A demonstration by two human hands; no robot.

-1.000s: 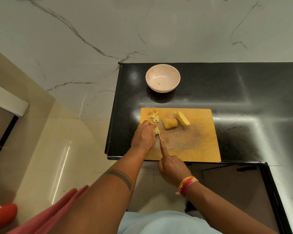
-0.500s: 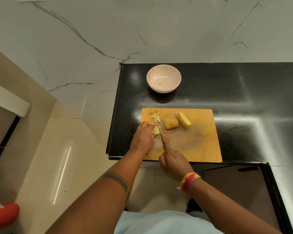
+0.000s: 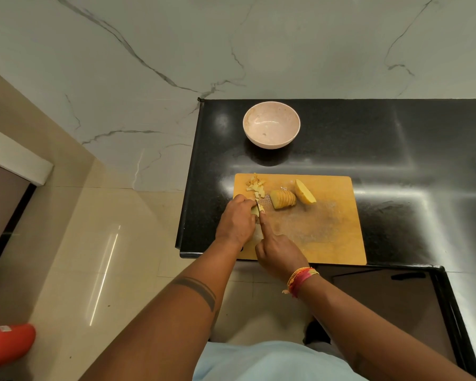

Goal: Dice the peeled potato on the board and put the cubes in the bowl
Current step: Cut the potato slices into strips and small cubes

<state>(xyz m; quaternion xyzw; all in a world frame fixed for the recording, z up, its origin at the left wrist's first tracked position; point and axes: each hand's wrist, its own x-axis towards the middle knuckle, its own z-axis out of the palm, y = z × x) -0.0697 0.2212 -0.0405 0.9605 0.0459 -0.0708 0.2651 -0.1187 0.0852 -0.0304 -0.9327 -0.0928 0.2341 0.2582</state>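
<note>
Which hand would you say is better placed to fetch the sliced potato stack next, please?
Probably the left hand: it merely steadies a small potato piece, while the right hand grips the knife; the sliced stack lies just right of both.

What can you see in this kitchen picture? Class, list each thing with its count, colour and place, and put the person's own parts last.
Bowl: one, pale pink, on the black counter beyond the board.
Cutting board: one, wooden, at the counter's near edge.
Potato cubes: small pile, pale yellow, board's far left corner.
Sliced potato piece: one, yellow, board's far middle.
Potato wedge: one, yellow, right of the slices.
Knife: one; blade between the hands.
Left hand: holds potato piece.
Right hand: grips knife; thread band at wrist.
</note>
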